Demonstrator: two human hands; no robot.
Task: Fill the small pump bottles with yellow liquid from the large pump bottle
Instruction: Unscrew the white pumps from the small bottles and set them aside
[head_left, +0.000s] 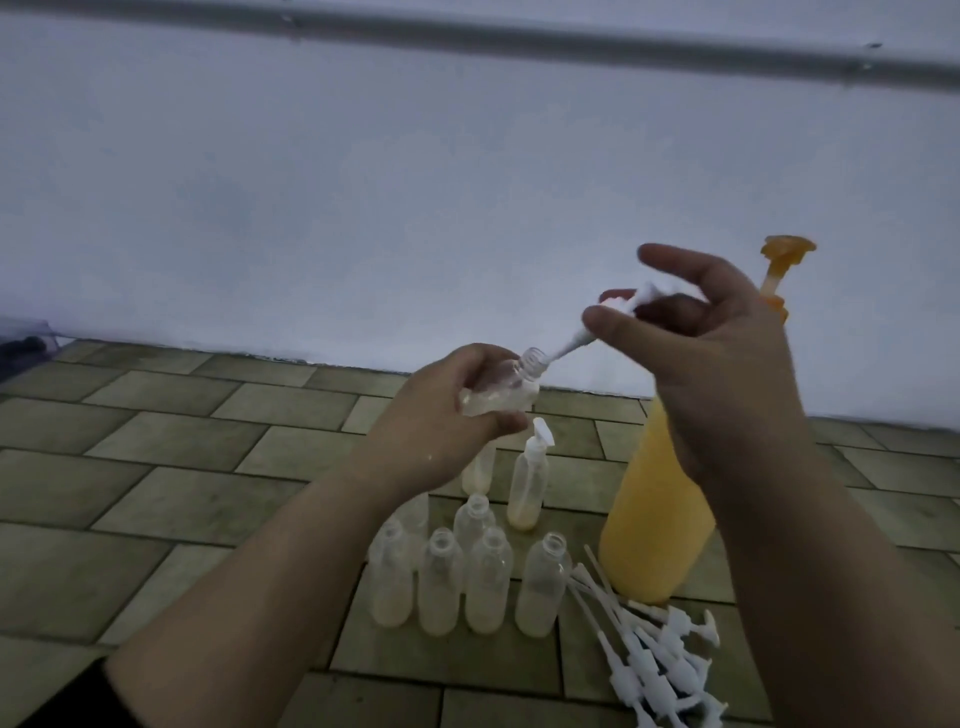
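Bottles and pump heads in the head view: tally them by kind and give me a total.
Small bottle held in the left hand: 1
Small bottles on the floor: 8
Large yellow pump bottle: 1
Pump head pinched in the right hand: 1
Loose pump heads in the pile: too tangled to count
Total counted: 11

Floor (171, 467) was tiled w/ olive-green rectangular tiles in a staggered brick pattern, dark grout lines between. Behind it a plain pale wall (363, 182), bluish-white, met the floor along a slanted line. 1 grey pipe (519, 39) ran across the wall near the top, left to right, dipping slightly toward the right, w/ small clips on it. At far left edge, by the wall base, a dark object (26, 345), too blurred to identify.
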